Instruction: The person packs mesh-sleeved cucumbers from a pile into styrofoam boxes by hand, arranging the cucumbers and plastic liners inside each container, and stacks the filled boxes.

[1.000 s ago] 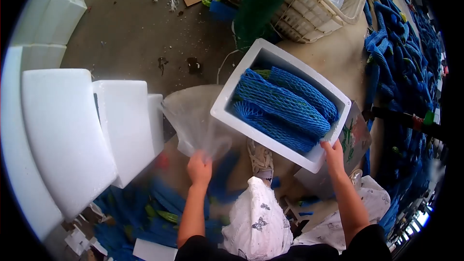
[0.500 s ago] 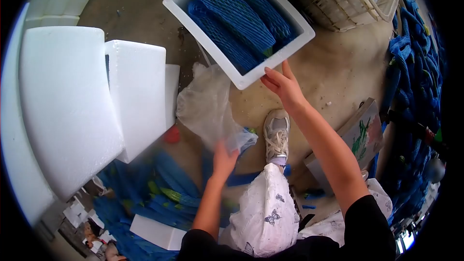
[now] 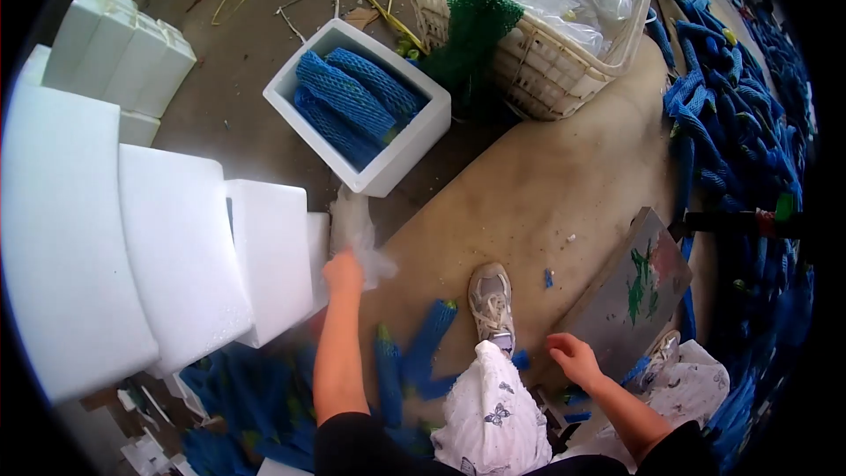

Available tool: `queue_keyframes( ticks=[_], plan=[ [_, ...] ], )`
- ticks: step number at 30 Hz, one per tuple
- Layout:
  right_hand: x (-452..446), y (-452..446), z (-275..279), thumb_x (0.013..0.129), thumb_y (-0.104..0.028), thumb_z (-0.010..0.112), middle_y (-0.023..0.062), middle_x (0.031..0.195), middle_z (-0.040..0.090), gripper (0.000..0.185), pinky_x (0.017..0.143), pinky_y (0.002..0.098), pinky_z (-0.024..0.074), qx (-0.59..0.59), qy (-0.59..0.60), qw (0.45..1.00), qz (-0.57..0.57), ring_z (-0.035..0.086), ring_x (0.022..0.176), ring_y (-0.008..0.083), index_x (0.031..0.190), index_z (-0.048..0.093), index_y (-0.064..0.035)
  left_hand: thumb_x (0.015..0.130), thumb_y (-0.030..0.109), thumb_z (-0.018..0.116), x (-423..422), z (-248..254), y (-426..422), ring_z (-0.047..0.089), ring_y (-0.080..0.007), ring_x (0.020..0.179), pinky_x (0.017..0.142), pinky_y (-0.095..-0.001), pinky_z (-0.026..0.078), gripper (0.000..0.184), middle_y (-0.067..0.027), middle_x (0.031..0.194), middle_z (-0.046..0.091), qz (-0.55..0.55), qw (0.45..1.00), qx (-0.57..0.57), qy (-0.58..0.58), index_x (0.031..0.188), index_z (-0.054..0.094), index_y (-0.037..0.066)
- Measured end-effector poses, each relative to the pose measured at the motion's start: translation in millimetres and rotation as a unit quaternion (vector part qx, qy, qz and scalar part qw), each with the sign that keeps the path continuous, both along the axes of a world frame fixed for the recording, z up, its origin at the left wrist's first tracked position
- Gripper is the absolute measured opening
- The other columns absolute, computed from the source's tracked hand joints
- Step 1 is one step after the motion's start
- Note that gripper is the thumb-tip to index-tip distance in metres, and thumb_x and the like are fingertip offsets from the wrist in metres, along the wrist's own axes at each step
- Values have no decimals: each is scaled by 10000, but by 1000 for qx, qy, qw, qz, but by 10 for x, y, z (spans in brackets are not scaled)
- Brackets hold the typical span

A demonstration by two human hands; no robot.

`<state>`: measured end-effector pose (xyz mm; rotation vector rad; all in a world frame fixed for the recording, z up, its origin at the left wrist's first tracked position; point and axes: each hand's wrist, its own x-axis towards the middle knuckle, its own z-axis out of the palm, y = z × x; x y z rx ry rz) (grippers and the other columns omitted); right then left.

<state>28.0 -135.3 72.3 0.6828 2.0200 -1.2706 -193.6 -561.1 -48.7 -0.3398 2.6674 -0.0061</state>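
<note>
Left hand [image 3: 344,272] is blurred; fingertips are lost against the plastic bag [image 3: 354,222], also smeared. White basket [image 3: 555,66] is cut by the top edge. Netted produce [image 3: 238,383] at lower left is blurry, partly behind the left forearm [image 3: 339,353]. Netted pile [image 3: 705,119] at right fades into black.

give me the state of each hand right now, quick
Left hand: closed, holding a clear plastic bag.
Right hand: open, fingers loosely bent, holding nothing.
</note>
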Motion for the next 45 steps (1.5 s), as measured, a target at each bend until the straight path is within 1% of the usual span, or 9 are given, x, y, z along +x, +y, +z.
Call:
queue_keyframes(
  ticks=[5, 12, 13, 19, 21, 24, 29, 38, 45],
  plan=[
    [670, 202, 194, 844, -114, 609, 103, 1008, 683, 296, 838, 280, 495, -29, 16, 994, -107, 656, 923, 189, 1124, 591, -20, 807, 202, 555, 807, 1276, 468, 605, -408, 880, 777, -456, 478, 245, -185, 918, 663, 55, 968, 244, -4, 1000, 662, 96],
    [762, 38, 661, 853, -160, 598, 126, 1022, 677, 311, 841, 302, 491, -35, 62, 995, -63, 652, 936, 212, 1139, 599, -37, 835, 192, 592, 1178, 2174, 1062, 622, -174, 915, 828, -326, 487, 335, -71, 1021, 658, 276, 723, 631, -45, 1113, 625, 8],
    [696, 44, 866, 858, -200, 594, 131, 1003, 675, 321, 823, 306, 487, -22, 54, 998, -35, 652, 917, 217, 1142, 598, -50, 850, 210, 579, 759, 2102, 888, 596, -183, 996, 879, -322, 464, 372, -89, 1101, 626, 55, 752, 653, 78, 1163, 589, 11],
    [1022, 199, 833, 805, -211, 605, 187, 1105, 633, 408, 886, 360, 454, 97, 195, 967, 128, 603, 1039, 314, 1174, 584, -36, 947, 212, 508, -1129, 4132, 696, 438, -283, 1253, 1069, -445, 358, 473, -195, 1327, 450, 118, 594, 718, 342, 1319, 388, -55],
    [1158, 337, 769, 816, -150, 652, 160, 1311, 505, 546, 1004, 364, 377, 14, 122, 986, 108, 492, 1167, 263, 1304, 462, 8, 914, 230, 572, -190, 4407, 1092, 111, -322, 1420, 1068, -578, 250, 779, -98, 1553, 53, -120, 630, 729, 241, 1490, 65, 95],
    [1322, 398, 820, 803, -87, 648, 169, 1283, 518, 540, 975, 365, 401, -16, 142, 987, 71, 495, 1137, 236, 1295, 459, 29, 903, 108, 567, 943, 3566, 776, 421, -204, 1272, 1022, -338, 367, 499, -103, 1366, 457, -112, 742, 554, 361, 1370, 400, 49],
    [1624, 423, 902, 805, -74, 629, 117, 1036, 671, 348, 799, 316, 485, 7, 132, 991, 17, 640, 939, 217, 1139, 578, 7, 762, 134, 677, 4016, 703, -576, 514, -350, 1116, 979, -411, 401, 468, -210, 1186, 557, 255, 898, 255, 251, 1184, 548, -22],
    [2669, 1004, 2221, 775, 41, 589, 132, 1110, 621, 321, 854, 355, 485, 445, 464, 751, -153, 600, 999, 324, 1079, 617, -57, 739, 209, 731, 4375, -92, 820, 364, -330, 1264, 1004, -414, 380, 491, -243, 1389, 343, 36, 970, 242, -13, 1167, 573, 24],
    [5856, 1225, 646, 756, -176, 643, 163, 1184, 540, 423, 931, 413, 423, 530, -66, 635, -558, 524, 1073, 345, 1147, 537, -56, 743, 189, 714, 3498, 116, 1512, 394, -322, 1235, 987, -408, 388, 473, -224, 1366, 373, -134, 931, 318, -122, 1164, 573, 27]
  ],
)
